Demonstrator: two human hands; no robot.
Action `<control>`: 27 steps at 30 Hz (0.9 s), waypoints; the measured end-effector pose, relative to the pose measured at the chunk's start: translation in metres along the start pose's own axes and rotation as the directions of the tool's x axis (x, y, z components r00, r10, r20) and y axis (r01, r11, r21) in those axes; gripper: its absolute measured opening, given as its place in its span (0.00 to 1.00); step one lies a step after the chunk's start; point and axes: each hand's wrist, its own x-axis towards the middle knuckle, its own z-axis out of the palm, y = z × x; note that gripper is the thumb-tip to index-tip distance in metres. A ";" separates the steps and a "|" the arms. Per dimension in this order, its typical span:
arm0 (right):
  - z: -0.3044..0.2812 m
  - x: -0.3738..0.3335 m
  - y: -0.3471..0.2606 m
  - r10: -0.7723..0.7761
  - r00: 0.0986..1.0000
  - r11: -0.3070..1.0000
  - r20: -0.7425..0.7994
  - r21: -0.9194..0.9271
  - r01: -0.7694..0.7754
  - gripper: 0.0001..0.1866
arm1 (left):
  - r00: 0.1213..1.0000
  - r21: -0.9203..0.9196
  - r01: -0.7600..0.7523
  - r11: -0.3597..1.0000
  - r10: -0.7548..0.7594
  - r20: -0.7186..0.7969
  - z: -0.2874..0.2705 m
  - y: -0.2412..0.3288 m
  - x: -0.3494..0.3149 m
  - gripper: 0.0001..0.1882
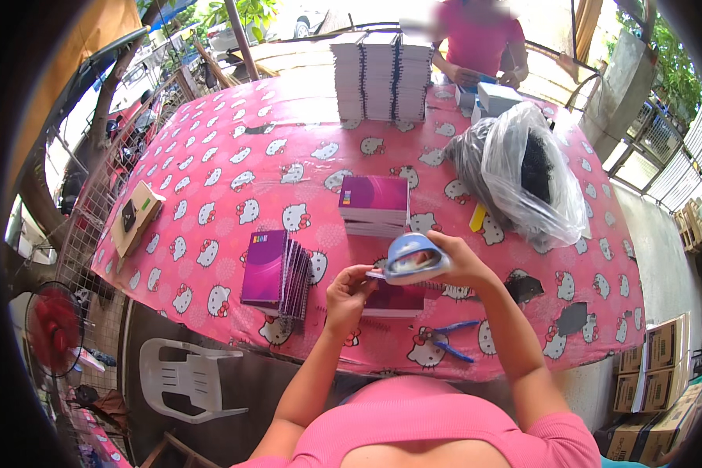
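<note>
My right hand is wrapped round a blue, rounded tool with an open loop in its body. The tool is slightly blurred, and I cannot tell its exact kind. Close to its left end, my left hand pinches with thumb and fingers; what lies between them is too small to make out. Beneath both hands is a purple notebook, partly covered. Blue-handled pliers lie open at the near edge, right of it. A fanned stack of purple spiral notebooks stands to the left.
Beyond my hands sits another purple notebook stack. Tall stacks of spiral-bound books stand at the far edge. A clear plastic bag with black contents is right. A co-worker stands opposite. A cardboard box lies far left.
</note>
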 end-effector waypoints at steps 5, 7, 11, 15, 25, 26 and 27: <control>-0.002 0.007 -0.004 -0.049 0.996 0.992 0.070 0.121 0.041 0.17 | 1.000 -0.035 0.000 0.999 -0.001 -0.007 -0.004 -0.006 -0.007 0.15; 0.006 0.008 -0.007 0.043 0.998 0.996 0.052 -0.085 -0.038 0.17 | 1.000 -0.011 0.005 1.000 -0.005 -0.030 -0.003 -0.008 -0.004 0.15; 0.004 0.012 0.002 0.083 0.996 0.985 -0.034 -0.149 -0.087 0.19 | 0.998 0.002 -0.002 1.000 0.002 -0.062 -0.002 -0.010 0.000 0.15; 0.006 0.005 0.013 0.185 0.977 0.895 -0.104 -0.393 -0.211 0.21 | 0.998 -0.033 0.052 0.998 -0.053 -0.021 -0.003 -0.012 -0.004 0.15; -0.038 -0.046 -0.025 0.004 0.901 0.683 -0.433 -0.657 -0.319 0.26 | 0.998 -0.152 0.032 0.988 -0.024 0.059 0.010 0.003 -0.007 0.12; -0.027 -0.038 -0.052 -0.115 0.937 0.758 -0.329 -0.639 -0.131 0.24 | 0.998 -0.114 -0.011 0.993 0.019 0.066 0.021 0.014 -0.010 0.12; -0.010 -0.028 -0.073 -0.240 0.942 0.800 -0.236 -0.597 0.054 0.23 | 0.995 -0.079 -0.051 0.996 0.058 0.084 0.031 0.023 -0.012 0.11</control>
